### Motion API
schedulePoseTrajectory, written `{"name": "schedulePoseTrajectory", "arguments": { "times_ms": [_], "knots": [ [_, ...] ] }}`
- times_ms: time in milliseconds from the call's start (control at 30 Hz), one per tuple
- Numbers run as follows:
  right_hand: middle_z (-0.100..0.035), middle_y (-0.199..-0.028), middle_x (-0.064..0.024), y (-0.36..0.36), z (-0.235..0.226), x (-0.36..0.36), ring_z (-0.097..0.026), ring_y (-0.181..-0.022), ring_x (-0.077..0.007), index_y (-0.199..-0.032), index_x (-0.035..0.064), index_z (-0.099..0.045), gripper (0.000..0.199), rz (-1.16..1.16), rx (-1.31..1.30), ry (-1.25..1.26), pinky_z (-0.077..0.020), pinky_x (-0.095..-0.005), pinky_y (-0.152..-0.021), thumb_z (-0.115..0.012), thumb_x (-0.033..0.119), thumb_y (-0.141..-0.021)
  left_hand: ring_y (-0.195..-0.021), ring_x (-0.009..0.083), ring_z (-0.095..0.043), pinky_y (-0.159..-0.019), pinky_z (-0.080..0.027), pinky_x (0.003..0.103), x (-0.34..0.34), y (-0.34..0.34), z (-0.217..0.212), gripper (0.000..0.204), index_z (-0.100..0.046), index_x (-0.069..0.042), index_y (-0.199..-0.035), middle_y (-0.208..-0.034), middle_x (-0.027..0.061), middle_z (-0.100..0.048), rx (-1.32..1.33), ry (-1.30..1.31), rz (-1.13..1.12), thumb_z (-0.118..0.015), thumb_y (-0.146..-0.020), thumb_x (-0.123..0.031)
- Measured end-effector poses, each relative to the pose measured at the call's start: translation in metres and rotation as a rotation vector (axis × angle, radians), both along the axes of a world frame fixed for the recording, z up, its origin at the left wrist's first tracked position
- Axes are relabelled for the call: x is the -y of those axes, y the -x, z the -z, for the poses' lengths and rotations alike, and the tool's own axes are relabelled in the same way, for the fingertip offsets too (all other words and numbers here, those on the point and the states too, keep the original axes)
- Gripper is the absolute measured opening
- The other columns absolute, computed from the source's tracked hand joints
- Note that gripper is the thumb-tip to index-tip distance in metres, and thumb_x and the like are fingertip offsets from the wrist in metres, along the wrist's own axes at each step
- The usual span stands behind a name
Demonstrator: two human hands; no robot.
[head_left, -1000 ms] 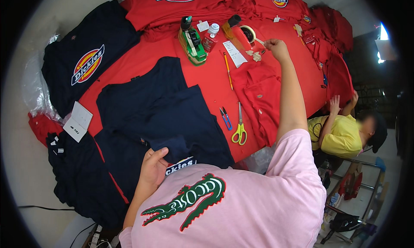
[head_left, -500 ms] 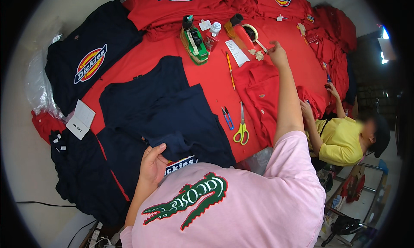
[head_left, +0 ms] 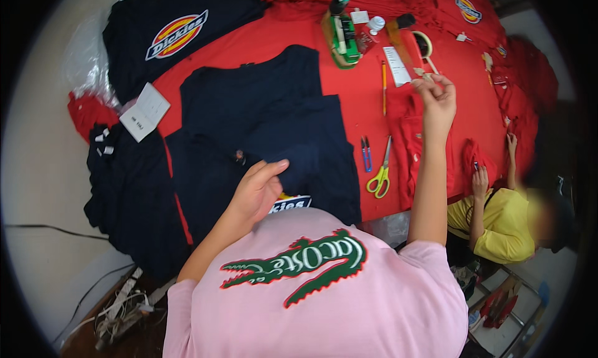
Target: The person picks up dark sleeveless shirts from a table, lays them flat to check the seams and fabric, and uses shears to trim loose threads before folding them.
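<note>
My left hand (head_left: 256, 193) hovers over or rests on a navy T-shirt (head_left: 274, 121) spread before me; its thumb and fingers are closed together, and anything between them is hidden. A small emblem (head_left: 240, 155) on the navy cloth lies just beyond that hand. My right hand (head_left: 437, 99) is in a pinch near crumpled beige scraps (head_left: 425, 76); whatever its fingertips hold is too small to name. Past it stands a red tape dispenser (head_left: 408, 46) with a roll of pale tape (head_left: 423, 44), its loose end hanging toward me. A folded red shirt (head_left: 409, 143) lies beneath my right forearm.
Yellow-handled scissors (head_left: 379, 180), blue thread snips (head_left: 366, 155) and a pencil (head_left: 384, 90) lie on the red cloth. A green tape dispenser (head_left: 342, 43) stands farther back. Navy garments (head_left: 128, 196) pile at left. A co-worker in yellow (head_left: 504, 224) handles red cloth at right.
My right hand has drawn back from the loose tape end toward me and slightly left, its fingers now pinched. My left hand stays beside the emblem. The whole view has shifted.
</note>
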State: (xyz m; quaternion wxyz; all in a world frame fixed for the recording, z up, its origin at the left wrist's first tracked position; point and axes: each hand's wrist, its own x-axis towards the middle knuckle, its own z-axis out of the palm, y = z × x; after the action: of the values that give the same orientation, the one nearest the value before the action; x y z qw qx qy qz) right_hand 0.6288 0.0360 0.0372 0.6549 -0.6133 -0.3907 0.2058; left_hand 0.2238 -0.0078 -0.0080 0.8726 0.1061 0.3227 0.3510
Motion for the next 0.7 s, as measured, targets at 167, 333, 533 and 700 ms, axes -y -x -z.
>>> {"name": "schedulePoseTrajectory", "arguments": {
  "times_ms": [167, 333, 533, 700],
  "knots": [
    [-0.074, -0.087, -0.0064, 0.162, -0.046, 0.067, -0.064, -0.076, -0.0079, -0.117, 0.0058, -0.049, 0.042, -0.435, -0.286, 0.253, -0.0495, -0.0248, -0.070, -0.078, -0.004, -0.088, -0.093, 0.0076, -0.067, -0.086, -0.051, 0.028, 0.002, -0.009, -0.005, 0.034, -0.059, -0.018, -0.071, -0.090, 0.0002, -0.069, 0.105, -0.030, 0.029, -0.065, -0.102, -0.003],
    [-0.073, -0.081, -0.0071, 0.204, -0.042, 0.083, -0.063, -0.070, -0.0077, -0.107, 0.0044, -0.047, 0.039, -0.403, -0.120, 0.333, -0.0485, -0.0245, -0.064, -0.077, -0.004, -0.085, -0.095, 0.0060, -0.064, -0.086, -0.048, 0.026, 0.013, -0.018, -0.035, 0.020, -0.065, -0.013, -0.084, -0.095, -0.0010, -0.069, 0.020, -0.061, 0.054, -0.064, -0.104, -0.008],
    [-0.071, -0.074, -0.0113, 0.223, -0.046, 0.091, -0.069, -0.064, -0.0165, -0.104, 0.0032, -0.048, 0.034, -0.313, 0.067, 0.322, -0.0519, -0.0312, -0.061, -0.076, -0.002, -0.084, -0.094, 0.0019, -0.060, -0.081, -0.046, 0.026, 0.030, -0.017, -0.045, 0.012, -0.067, -0.012, -0.094, -0.097, -0.0053, -0.068, 0.017, -0.149, 0.028, -0.064, -0.105, -0.015],
    [-0.064, -0.064, -0.0112, 0.238, -0.053, 0.098, -0.069, -0.062, -0.0230, -0.094, 0.0035, -0.052, 0.034, -0.271, 0.551, 0.378, -0.0521, -0.0366, -0.060, -0.084, 0.008, -0.083, -0.095, 0.0056, -0.064, -0.083, -0.048, 0.027, 0.033, 0.008, -0.021, 0.012, -0.069, -0.011, -0.098, -0.099, -0.0036, -0.071, 0.323, -0.138, 0.168, -0.063, -0.106, -0.017]
  ]
}}
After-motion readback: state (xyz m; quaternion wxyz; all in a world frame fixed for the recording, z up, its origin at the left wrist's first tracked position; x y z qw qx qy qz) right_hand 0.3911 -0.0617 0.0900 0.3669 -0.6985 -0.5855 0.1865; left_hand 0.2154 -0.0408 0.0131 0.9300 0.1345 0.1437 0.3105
